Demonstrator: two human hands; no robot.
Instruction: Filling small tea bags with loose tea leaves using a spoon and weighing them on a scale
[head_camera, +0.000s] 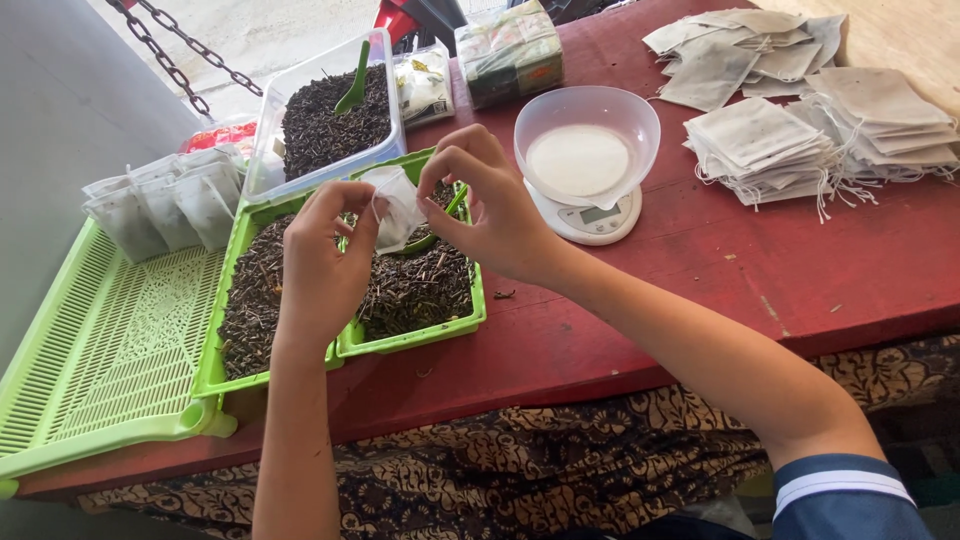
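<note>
My left hand (322, 260) and my right hand (487, 205) pinch a small white filter bag (397, 205) between them, holding it over a green tray of dark loose tea (415, 290). A second green tray of tea (250, 300) lies just left of it, under my left wrist. Behind them stands a clear tub of tea (330, 125) with a green scoop (353, 85) stuck in it.
A white scale with a clear bowl (587, 150) sits right of my hands. Stacks of empty white bags (800, 110) lie at the far right of the red table (700, 270). Several filled bags (165, 205) stand in a green slatted tray (100, 350) at left.
</note>
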